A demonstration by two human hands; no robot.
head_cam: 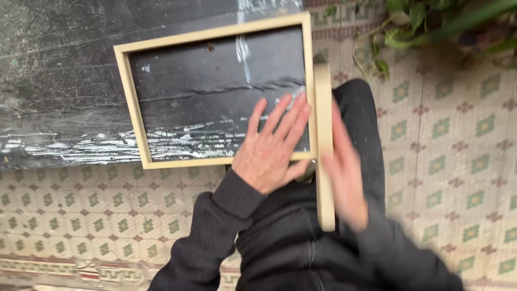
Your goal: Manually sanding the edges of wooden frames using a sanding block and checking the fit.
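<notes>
A dark scratched board (64, 81) fills the nine to eleven o'clock side, bearing a pale wooden frame (129, 102). The left hand (272, 145) lies flat and open on the frame's lower right corner, seemingly to steady it. At three o'clock of it, the right hand (344, 172), blurred, grasps a pale wooden strip (324, 161) beside the frame's right edge. Patterned floor tiles (452, 134) surround; leafy plants (431, 21) crowd one o'clock.

Probably a home patio: patterned floor tiles (452, 134), green plants (414, 21), scuffed black worktable (54, 81).
</notes>
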